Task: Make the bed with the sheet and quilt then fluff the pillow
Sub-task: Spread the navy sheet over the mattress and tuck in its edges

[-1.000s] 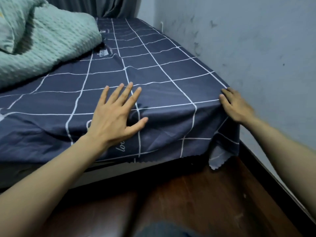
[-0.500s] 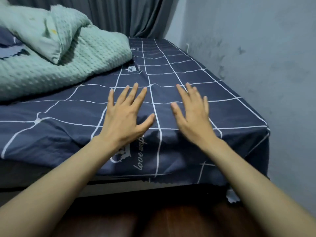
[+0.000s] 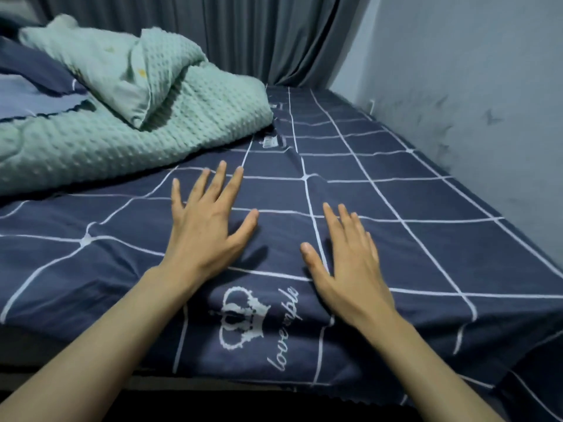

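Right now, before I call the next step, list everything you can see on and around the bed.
sheet: one, navy with white grid lines and a crown print, spread flat over the bed
quilt: one, mint green, bunched at far left of the bed
pillow: apparently one, navy and lighter blue, far left, partly behind the quilt
curtain: grey, behind the bed
wall: pale grey, along the right side
left hand: open, flat on the sheet
right hand: open, flat on the sheet

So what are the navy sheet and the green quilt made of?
Sheet: looks like thin, smooth woven fabric, cotton or polyester, matte; it wrinkles finely and carries a printed white grid. Quilt: seems a soft plush fleece, its surface raised in small bumps.
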